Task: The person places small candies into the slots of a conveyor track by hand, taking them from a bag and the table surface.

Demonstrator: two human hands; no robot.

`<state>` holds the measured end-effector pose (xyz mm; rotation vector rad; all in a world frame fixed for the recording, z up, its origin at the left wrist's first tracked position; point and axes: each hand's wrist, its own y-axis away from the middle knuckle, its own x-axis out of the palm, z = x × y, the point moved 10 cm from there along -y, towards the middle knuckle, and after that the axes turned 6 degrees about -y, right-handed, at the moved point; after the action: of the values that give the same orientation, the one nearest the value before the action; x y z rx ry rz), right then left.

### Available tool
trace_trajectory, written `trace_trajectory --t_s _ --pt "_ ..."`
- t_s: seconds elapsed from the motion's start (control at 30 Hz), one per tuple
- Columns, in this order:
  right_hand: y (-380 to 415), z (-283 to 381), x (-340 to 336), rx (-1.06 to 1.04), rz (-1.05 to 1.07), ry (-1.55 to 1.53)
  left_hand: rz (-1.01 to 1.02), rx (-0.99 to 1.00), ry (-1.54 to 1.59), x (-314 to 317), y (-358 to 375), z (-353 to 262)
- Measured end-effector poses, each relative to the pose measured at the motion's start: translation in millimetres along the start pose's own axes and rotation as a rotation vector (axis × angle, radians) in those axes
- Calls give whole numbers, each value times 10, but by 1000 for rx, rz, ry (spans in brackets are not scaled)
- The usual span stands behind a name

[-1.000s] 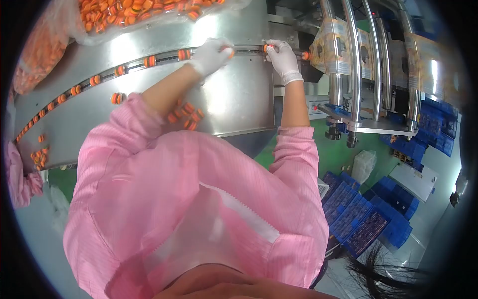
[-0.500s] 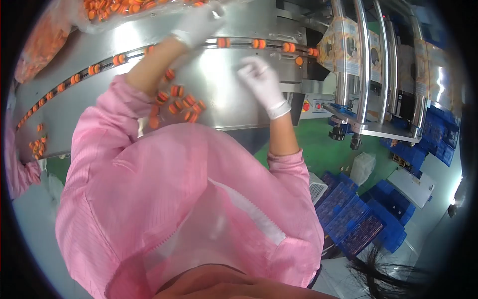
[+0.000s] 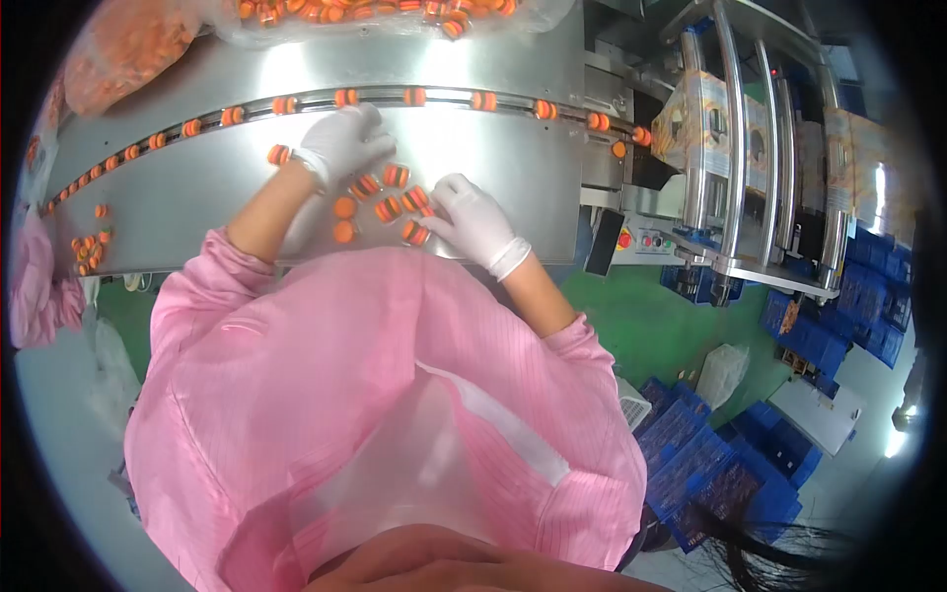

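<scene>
My left hand, in a white glove, reaches over the steel table just below the conveyor track, fingers apart and slightly bent. Small orange burger-shaped candies with red and green layers lie in a loose group between my hands. My right hand, also gloved in white, is at the right side of this group. Its thumb and forefinger are parted, the tips right at the nearest candies. One candy rests beside my left wrist.
A curved conveyor track carries spaced candies toward a wrapping machine with printed film on the right. Bags of candies lie along the back. Another small group sits at far left, near a pink sleeve. Blue crates stand on the floor.
My left hand has come back from the bags across the track to the near side. My right hand has moved down and left to the loose candies. The view has shifted slightly.
</scene>
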<state>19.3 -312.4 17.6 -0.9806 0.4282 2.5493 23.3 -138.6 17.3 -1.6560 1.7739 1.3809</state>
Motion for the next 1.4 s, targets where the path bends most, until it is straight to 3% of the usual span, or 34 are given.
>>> trace_trajectory --t_s 0.03,0.13,0.23,0.3,0.5,0.6,0.73,0.8,0.87,0.9,0.93,1.07,1.13,1.3,1.4 --pt "11 -7 16 -11 -2 9 20 3 -119 136 -56 -8" --pt "73 158 -51 -205 -133 111 -73 59 -53 211 5 -125" --pt "125 88 -26 -190 -166 79 -157 114 -45 308 -2 -113" --pt "153 -47 -111 -158 -326 127 -229 155 -94 272 52 -86" --pt "68 -199 -254 -105 -483 71 -272 217 97 289 85 78" --pt "81 -300 -235 -89 -540 30 -373 284 -66 -156 512 -144" --pt "122 -305 -248 -86 -546 -9 -533 57 131 -635 796 417" --pt "127 -265 -266 -95 -540 -12 -742 30 69 -840 993 788" --pt "129 -175 -294 -140 -531 4 -849 -47 59 -816 999 1494" --pt "135 -180 -307 -139 -538 9 -823 -179 161 -790 1028 1831" --pt "143 -220 -346 -142 -570 -83 -936 -180 186 -847 1149 1938" --pt "34 -273 -636 -164 -658 -243 -808 -372 308 -727 1205 2391" --pt "-181 -235 -940 -190 -674 -128 -861 -201 137 -673 1193 2334" --pt "-1226 -137 -1779 -209 -667 26 -911 -155 64 -599 1155 2315" --pt "-2002 -274 -2069 -185 -584 141 -934 -169 180 -658 1181 2272"
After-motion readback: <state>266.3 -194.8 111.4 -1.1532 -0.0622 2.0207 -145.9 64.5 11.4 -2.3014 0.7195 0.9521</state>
